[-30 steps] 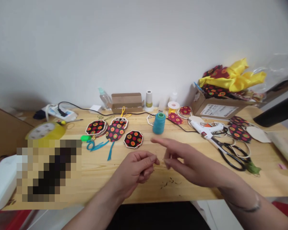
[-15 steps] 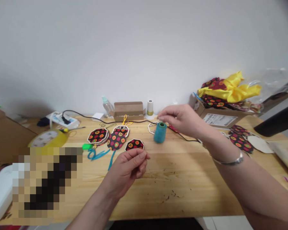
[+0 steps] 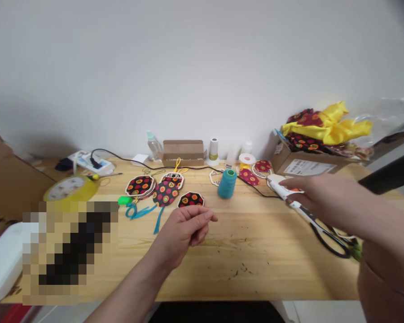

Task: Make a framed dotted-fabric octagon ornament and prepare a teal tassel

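Note:
My left hand [image 3: 190,226] is closed in a pinch above the middle of the table, thumb against forefinger. Whatever it may hold is too small to make out. Just behind it lies an octagonal floral piece [image 3: 191,199]. Blurred by motion, my right hand [image 3: 318,197] is over a white glue gun [image 3: 294,205] at the right; whether its fingers touch the gun is unclear. Black scissors handles [image 3: 331,249] lie below that hand. A teal thread cone [image 3: 226,185] stands between my hands. Left of it lies a floral pouch with a teal ribbon [image 3: 166,193].
A stack of floral octagons [image 3: 139,185] and a roll of yellow tape [image 3: 70,187] are at the left. A black cable [image 3: 139,162] runs across the table's back. A carton with fabric [image 3: 309,167] stands back right, an open small box [image 3: 183,159] by the wall.
My right hand has moved from above the thread cone to the right, over the glue gun. My left hand keeps its pinch nearly in place.

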The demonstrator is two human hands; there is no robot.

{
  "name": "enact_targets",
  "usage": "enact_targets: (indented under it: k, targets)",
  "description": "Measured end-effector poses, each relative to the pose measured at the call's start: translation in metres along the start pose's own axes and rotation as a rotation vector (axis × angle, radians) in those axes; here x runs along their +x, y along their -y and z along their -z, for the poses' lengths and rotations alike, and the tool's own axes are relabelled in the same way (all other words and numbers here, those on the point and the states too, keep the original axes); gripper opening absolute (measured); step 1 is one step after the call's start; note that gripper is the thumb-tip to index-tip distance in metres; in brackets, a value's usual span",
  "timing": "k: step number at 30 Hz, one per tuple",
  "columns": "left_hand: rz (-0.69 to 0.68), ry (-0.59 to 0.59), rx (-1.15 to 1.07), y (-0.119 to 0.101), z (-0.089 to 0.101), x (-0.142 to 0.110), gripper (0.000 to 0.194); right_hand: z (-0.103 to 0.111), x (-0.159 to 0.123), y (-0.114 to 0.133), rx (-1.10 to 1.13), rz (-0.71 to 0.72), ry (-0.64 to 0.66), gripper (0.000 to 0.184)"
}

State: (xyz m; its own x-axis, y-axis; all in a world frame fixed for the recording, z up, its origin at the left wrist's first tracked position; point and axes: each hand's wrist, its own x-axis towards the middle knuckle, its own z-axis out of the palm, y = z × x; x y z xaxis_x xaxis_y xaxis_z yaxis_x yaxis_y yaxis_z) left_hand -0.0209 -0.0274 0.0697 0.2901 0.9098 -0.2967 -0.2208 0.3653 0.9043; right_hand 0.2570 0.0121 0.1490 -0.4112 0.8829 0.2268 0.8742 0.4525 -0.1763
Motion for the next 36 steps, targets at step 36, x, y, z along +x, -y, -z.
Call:
enact_targets:
  k: [36]
  targets:
    - [0.225,0.243,0.808,-0.002,0.026,-0.039,0.019,0.019,0.034,-0.014,0.68,-0.049,-0.353,0.013]
